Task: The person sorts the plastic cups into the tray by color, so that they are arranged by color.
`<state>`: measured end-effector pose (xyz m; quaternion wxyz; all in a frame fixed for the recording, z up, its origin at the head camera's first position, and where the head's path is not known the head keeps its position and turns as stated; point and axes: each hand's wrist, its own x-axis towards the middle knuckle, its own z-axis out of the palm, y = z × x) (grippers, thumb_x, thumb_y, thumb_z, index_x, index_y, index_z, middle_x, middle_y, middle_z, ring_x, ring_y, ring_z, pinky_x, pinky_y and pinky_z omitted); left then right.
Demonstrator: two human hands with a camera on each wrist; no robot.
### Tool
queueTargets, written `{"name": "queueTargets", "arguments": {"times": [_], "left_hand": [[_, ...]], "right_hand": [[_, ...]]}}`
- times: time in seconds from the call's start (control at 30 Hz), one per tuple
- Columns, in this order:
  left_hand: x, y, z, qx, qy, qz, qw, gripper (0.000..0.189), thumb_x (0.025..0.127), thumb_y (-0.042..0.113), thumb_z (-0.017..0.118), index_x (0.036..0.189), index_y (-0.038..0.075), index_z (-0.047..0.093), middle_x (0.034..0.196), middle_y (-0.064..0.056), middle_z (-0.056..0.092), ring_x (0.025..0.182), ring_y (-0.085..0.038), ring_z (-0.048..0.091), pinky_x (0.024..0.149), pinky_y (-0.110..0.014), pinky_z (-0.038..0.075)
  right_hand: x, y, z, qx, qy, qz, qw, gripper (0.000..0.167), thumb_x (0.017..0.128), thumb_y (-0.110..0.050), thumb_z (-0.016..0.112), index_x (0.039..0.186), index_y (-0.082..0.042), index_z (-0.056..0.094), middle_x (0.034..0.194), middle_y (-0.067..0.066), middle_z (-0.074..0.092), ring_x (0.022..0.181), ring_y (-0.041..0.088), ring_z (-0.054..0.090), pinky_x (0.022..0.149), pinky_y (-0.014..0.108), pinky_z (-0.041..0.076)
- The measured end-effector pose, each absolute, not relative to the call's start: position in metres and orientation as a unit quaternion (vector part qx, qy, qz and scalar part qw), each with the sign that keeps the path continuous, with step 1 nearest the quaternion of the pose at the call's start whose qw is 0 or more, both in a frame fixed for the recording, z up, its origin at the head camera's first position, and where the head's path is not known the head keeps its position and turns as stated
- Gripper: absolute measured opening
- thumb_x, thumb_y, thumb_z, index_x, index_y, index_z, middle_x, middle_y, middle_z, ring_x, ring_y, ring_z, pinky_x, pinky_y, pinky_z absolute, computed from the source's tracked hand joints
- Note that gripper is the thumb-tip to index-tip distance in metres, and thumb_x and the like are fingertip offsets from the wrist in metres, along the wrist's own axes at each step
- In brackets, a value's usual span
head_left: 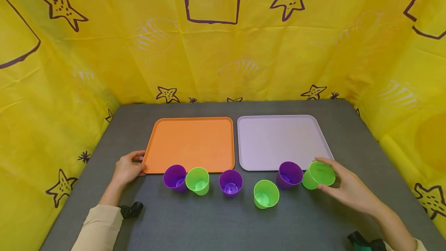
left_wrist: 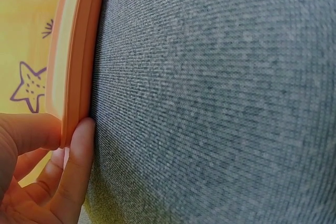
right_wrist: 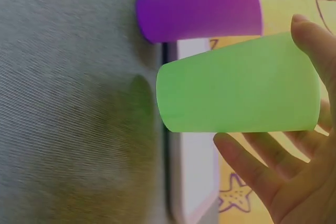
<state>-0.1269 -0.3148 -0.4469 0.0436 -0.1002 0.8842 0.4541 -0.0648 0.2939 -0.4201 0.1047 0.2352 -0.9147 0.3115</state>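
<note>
My left hand (head_left: 127, 169) pinches the near left corner of an orange tray (head_left: 189, 142). The left wrist view has the thumb over the rim of the orange tray (left_wrist: 81, 51) and fingertips beneath it. At the right, my right hand (head_left: 353, 189) holds a green cup (head_left: 318, 175) near the front right corner of a lilac tray (head_left: 283, 138). Thumb and fingers lie on either side of this green cup (right_wrist: 239, 90), which looks slightly tilted, with a shadow on the cloth beside it. Just left of it stands a purple cup (head_left: 289, 175).
Along the trays' front edges stand a purple cup (head_left: 175, 179), a green cup (head_left: 198, 181) and another purple cup (head_left: 231, 184). One more green cup (head_left: 266, 194) sits nearer the front. Yellow patterned cloth (head_left: 223, 61) walls the grey table (head_left: 195, 227) at the back and sides.
</note>
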Motion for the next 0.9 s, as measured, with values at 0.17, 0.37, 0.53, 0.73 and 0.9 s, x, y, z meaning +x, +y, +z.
{"name": "queueTargets", "arguments": {"times": [0.17, 0.37, 0.53, 0.73, 0.9], "left_hand": [[-0.127, -0.314, -0.446, -0.101, 0.884, 0.454, 0.046, 0.055, 0.075, -0.007, 0.061, 0.128, -0.010, 0.046, 0.109, -0.031, 0.055, 0.073, -0.012, 0.064, 0.057, -0.030, 0.057], [-0.127, -0.314, -0.447, -0.103, 0.883, 0.455, 0.048, 0.056, 0.074, -0.007, 0.060, 0.128, -0.010, 0.045, 0.109, -0.031, 0.054, 0.073, -0.013, 0.064, 0.057, -0.031, 0.057], [-0.127, -0.313, -0.447, -0.111, 0.881, 0.459, 0.043, 0.055, 0.073, -0.007, 0.060, 0.126, -0.009, 0.047, 0.106, -0.028, 0.056, 0.071, -0.011, 0.063, 0.055, -0.031, 0.057], [-0.126, -0.313, -0.445, -0.102, 0.883, 0.455, 0.048, 0.055, 0.074, -0.007, 0.059, 0.128, -0.010, 0.045, 0.109, -0.031, 0.054, 0.073, -0.013, 0.064, 0.057, -0.030, 0.057], [-0.125, -0.313, -0.444, -0.100, 0.883, 0.456, 0.048, 0.056, 0.074, -0.007, 0.059, 0.128, -0.010, 0.045, 0.109, -0.031, 0.054, 0.075, -0.014, 0.064, 0.057, -0.030, 0.057]], "right_hand": [[-0.077, 0.295, -0.406, 0.243, -0.916, 0.293, 0.123, 0.081, 0.061, -0.006, 0.083, 0.132, -0.010, 0.047, 0.119, 0.001, 0.057, 0.101, -0.006, 0.047, 0.080, 0.001, 0.039], [-0.094, 0.293, -0.384, 0.258, -0.915, 0.277, 0.135, 0.081, 0.060, -0.006, 0.084, 0.132, -0.008, 0.046, 0.118, 0.008, 0.057, 0.094, 0.001, 0.049, 0.074, 0.003, 0.040], [-0.109, 0.287, -0.368, 0.261, -0.916, 0.277, 0.123, 0.079, 0.063, -0.006, 0.082, 0.133, -0.007, 0.044, 0.116, 0.009, 0.056, 0.078, 0.007, 0.047, 0.057, 0.009, 0.041], [-0.128, 0.274, -0.353, 0.279, -0.912, 0.278, 0.118, 0.078, 0.065, -0.005, 0.081, 0.133, -0.008, 0.044, 0.109, 0.004, 0.057, 0.071, 0.008, 0.046, 0.057, 0.013, 0.041], [-0.143, 0.260, -0.346, 0.286, -0.911, 0.282, 0.097, 0.073, 0.069, -0.010, 0.079, 0.133, -0.010, 0.044, 0.106, -0.002, 0.057, 0.075, 0.009, 0.051, 0.063, 0.014, 0.045]]}}
